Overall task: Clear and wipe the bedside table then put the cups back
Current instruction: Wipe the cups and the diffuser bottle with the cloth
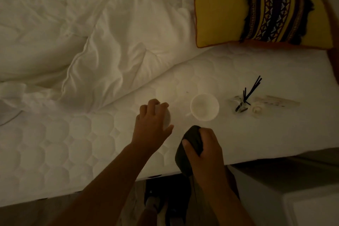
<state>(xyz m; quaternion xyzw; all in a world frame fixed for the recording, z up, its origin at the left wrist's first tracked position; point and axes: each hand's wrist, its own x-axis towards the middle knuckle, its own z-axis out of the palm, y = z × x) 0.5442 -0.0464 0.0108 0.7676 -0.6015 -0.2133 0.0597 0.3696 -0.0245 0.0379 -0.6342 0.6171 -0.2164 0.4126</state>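
Head view: left hand [152,124] closed over a white cup [166,116] on the mattress [64,148], probably for returning; right hand [205,149] clenching dark cloth [190,139]; second cup [204,107] alongside.

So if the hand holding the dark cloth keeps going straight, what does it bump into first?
Probably the empty white cup standing on the mattress. The right hand, gripping the dark cloth, points up toward it, though depth is hard to judge.
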